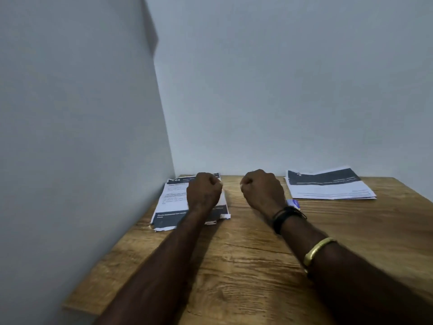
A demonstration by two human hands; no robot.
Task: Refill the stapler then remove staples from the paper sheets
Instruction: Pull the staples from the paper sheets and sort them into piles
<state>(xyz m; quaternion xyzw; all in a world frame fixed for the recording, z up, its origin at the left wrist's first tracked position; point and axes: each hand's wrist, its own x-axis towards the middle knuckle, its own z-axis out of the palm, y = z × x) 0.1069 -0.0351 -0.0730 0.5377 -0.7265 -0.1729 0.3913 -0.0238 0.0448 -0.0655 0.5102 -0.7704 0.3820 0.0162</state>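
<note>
Head view: left hand [203, 192] hangs above the counter's [246, 266] left paper stack [171, 198], right hand [262, 191] above its centre; fingers [216, 184] clenched, nothing visibly held.

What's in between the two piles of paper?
Head view: the right hand, in a fist, and a small blue-and-white thing by its wrist lie between the left pile and the right pile; the rest is bare table.

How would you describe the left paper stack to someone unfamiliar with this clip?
On the wooden table, look to its far left corner. The paper stack lies there, partly behind the left hand. Unlike the other stack at far right, its near edge is torn.
</note>
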